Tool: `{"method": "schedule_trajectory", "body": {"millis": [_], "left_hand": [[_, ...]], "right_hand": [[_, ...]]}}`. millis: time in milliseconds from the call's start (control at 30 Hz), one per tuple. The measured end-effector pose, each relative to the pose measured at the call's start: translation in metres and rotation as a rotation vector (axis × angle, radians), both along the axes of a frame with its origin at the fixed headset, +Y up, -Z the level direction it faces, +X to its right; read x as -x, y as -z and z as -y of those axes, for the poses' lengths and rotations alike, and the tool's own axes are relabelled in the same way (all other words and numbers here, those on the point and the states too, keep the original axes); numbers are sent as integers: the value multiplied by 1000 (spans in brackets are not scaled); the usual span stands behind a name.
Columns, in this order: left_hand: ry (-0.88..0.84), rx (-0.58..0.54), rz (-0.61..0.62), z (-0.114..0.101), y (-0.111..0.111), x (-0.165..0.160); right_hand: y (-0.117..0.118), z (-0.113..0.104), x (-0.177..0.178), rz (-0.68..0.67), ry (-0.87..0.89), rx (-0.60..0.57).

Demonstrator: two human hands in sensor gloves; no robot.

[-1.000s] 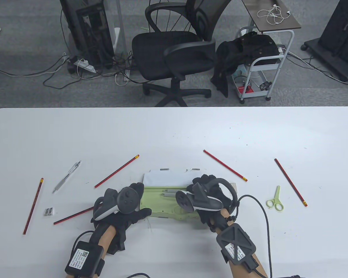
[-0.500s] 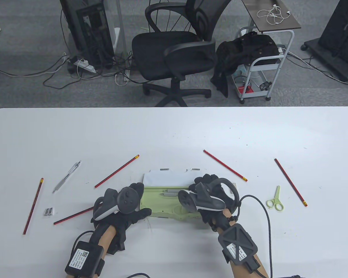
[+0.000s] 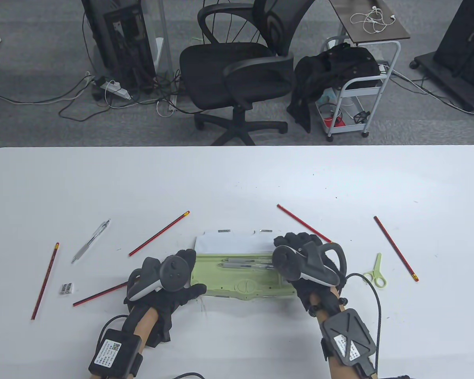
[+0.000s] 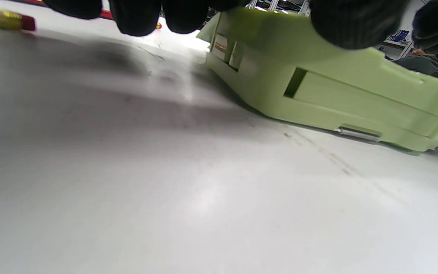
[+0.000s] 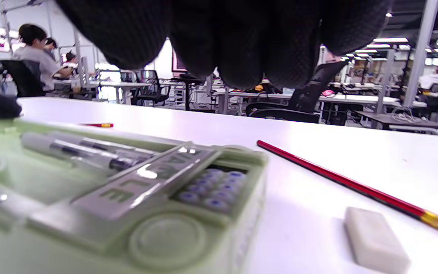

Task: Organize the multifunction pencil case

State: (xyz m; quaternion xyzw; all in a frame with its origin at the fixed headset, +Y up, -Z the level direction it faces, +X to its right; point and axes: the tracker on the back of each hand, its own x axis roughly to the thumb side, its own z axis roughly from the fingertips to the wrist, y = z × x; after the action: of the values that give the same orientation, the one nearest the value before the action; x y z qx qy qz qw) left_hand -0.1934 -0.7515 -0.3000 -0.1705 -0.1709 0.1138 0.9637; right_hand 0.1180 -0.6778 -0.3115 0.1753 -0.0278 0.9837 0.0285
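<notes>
The green pencil case (image 3: 245, 286) lies open at the table's near middle, its white lid (image 3: 229, 241) folded back. Grey pens (image 3: 245, 263) lie in its tray; they also show in the right wrist view (image 5: 86, 150). My left hand (image 3: 195, 272) grips the case's left end (image 4: 318, 87), thumb on the front corner. My right hand (image 3: 296, 246) hovers over the case's right end, holding nothing. A white eraser (image 5: 376, 239) and a red pencil (image 5: 356, 186) lie just right of the case (image 5: 158, 213).
Red pencils lie scattered: at the left (image 3: 159, 233), the far left (image 3: 45, 281), under my left hand (image 3: 100, 294) and at the right (image 3: 395, 248). A clear pen (image 3: 91, 241) and a sharpener (image 3: 66, 289) lie left. Green scissors (image 3: 375, 272) lie right.
My right hand moved right from the case's middle to its right end, uncovering the pens and tray. The left hand and the case stayed put.
</notes>
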Motion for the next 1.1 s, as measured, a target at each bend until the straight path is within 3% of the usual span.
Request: {"method": "schedule_trajectory", "body": {"millis": [167,567,867,1000,1100], "left_hand": [[7,3,2,-1,0,0],[-19,8,-6,1,1,1],[-1,21,1,0,1,-1],[-9,8,5,-12,0,0],[-42,-82,-53,-34,-1,9]], "right_hand": [[-8,3,-23,30,65,102],[-9,46,-31,-24,234,314],[-8,58,-22,-42,155,364],[-8,57,-20,-44,132,372],[-8,58,-20,-45,126,373]]}}
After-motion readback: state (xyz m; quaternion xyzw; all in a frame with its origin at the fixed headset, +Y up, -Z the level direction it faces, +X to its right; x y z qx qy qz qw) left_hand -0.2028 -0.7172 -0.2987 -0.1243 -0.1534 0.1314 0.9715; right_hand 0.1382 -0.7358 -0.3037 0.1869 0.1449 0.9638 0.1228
